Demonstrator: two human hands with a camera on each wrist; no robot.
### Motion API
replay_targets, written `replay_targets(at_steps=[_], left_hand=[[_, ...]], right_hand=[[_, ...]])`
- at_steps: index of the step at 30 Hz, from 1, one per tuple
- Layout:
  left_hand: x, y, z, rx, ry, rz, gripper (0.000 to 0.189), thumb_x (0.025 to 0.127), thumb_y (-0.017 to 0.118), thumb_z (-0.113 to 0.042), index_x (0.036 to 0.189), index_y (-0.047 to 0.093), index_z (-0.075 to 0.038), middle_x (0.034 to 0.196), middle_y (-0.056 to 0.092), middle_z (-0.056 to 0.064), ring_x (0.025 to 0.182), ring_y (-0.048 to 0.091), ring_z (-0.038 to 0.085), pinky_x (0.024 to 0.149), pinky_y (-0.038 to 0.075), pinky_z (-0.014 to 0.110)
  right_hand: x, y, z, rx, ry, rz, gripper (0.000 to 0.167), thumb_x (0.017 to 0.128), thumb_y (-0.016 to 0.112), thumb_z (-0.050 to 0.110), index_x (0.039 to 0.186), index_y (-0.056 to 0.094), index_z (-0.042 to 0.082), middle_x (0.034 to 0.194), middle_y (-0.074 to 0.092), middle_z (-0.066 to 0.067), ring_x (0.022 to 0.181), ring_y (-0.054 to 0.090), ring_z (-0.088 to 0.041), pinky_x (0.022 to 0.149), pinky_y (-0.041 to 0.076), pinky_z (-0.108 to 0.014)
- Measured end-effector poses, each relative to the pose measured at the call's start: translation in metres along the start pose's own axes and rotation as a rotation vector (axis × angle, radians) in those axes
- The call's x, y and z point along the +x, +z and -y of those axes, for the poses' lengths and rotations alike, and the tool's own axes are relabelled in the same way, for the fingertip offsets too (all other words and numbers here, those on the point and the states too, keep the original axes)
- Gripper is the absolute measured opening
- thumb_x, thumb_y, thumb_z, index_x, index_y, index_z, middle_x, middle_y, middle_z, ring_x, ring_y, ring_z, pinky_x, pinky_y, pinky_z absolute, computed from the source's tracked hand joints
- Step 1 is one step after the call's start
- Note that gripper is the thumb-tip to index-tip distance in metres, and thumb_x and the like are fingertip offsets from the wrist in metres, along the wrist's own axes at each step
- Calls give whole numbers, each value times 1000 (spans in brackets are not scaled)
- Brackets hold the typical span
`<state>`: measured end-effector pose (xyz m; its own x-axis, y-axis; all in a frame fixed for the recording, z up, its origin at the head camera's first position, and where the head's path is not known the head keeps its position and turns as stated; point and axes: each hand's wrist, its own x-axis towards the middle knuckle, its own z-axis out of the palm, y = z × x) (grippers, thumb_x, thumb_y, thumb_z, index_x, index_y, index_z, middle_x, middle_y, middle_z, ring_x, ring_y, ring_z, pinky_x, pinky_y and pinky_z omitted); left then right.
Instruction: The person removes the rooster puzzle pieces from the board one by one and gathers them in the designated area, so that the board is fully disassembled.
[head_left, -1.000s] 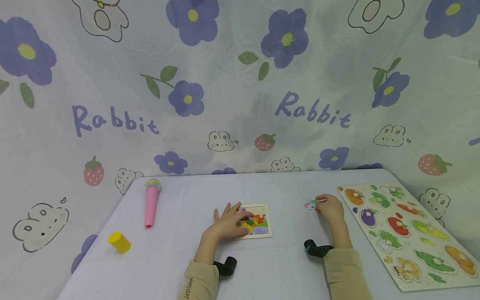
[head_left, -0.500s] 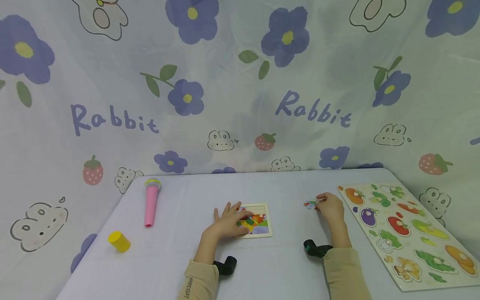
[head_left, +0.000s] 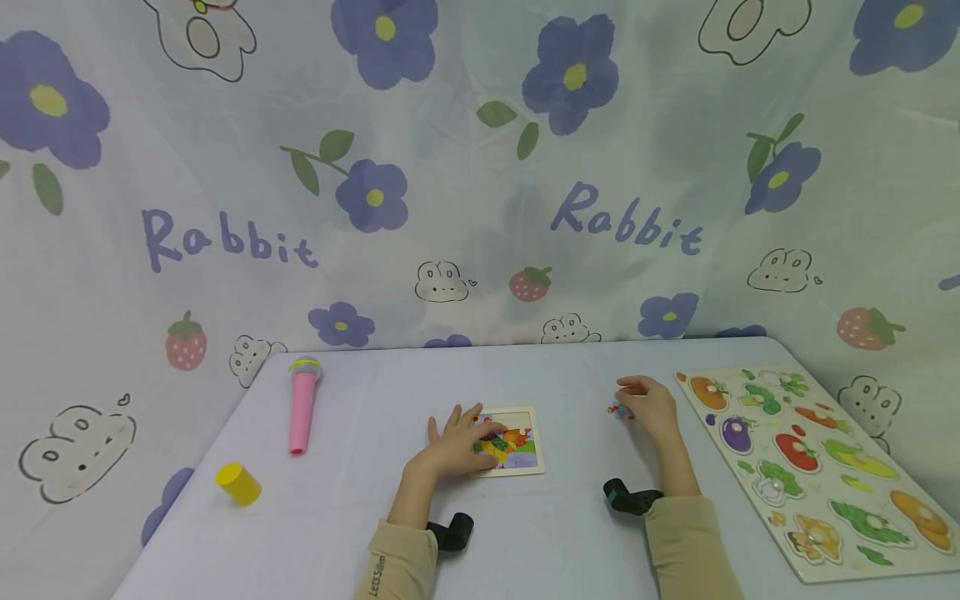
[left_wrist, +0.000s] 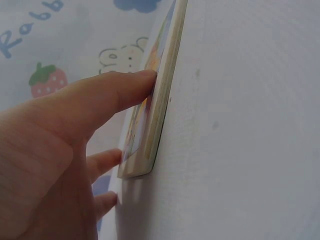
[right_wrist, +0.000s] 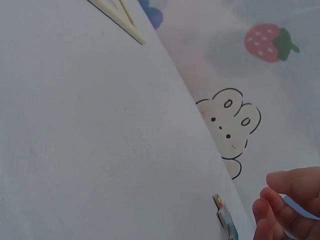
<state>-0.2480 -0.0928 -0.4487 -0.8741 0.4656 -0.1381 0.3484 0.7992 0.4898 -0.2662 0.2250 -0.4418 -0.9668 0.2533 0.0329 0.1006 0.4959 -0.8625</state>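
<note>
Rested the left hand (head_left: 453, 450) with fingers spread apart across the left part of the framed puzzle (head_left: 538, 442), just below the centre of the head view, gripping nothing; in the left wrist view, set the thumb against its near edge. Had, judging by the layout, much of the picture already in place: showed coloured segments across the middle, right and bottom of the frame, with a bare, wood-toned strip along the upper right inside it. Could not make out the portion under the palm. Judged the filling well advanced but unfinished. Held the right hand (head_left: 651, 412) over a loose jigsaw piece (head_left: 617, 409), right of centre in the head view, fingers loosely bent and tips close together; at the lower right of the right wrist view, showed an apparent gap between fingertips and piece, so seemingly clasped nothing. Counted that piece as outstanding, well apart from the frame. Could not tell about further pieces beneath the fingers. Made no contact with the pink microphone (head_left: 302, 408) at centre left, the yellow cylinder (head_left: 238, 483) at lower left or the vegetable board (head_left: 825, 573) at lower right.
</note>
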Motion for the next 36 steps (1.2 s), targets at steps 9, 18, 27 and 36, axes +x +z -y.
replay_targets(at_steps=[9, 18, 27, 36], left_hand=[[0, 1, 0, 16, 0, -2, 44, 84, 63, -35, 126, 53, -30, 151, 22, 12, 138, 8, 44, 98, -5, 72], [0, 1, 1, 20, 4, -6, 42, 84, 63, -36, 125, 54, -30, 150, 23, 13, 137, 10, 45, 97, -3, 73], [-1, 1, -1, 22, 5, -8, 41, 83, 64, -35, 123, 54, -30, 150, 25, 13, 137, 11, 45, 97, -2, 73], [-2, 0, -2, 26, 6, -10, 41, 84, 63, -35, 124, 54, -30, 150, 24, 13, 137, 10, 46, 97, -3, 73]], right_hand=[[0, 9, 10, 147, 5, 45, 32, 88, 60, 10, 116, 57, -6, 106, 61, -20, 73, 55, -10, 63, 48, -25], [0, 17, 17, 206, -6, 85, 32, 87, 59, 8, 117, 57, -6, 106, 61, -18, 78, 58, -17, 63, 48, -23], [0, 28, 22, 202, -27, 89, 30, 86, 61, 7, 113, 59, -4, 103, 64, -17, 76, 58, -5, 66, 49, -23], [-3, 38, 27, 179, -48, 111, 29, 87, 61, 8, 113, 59, -3, 104, 62, -18, 82, 60, -15, 68, 49, -25]])
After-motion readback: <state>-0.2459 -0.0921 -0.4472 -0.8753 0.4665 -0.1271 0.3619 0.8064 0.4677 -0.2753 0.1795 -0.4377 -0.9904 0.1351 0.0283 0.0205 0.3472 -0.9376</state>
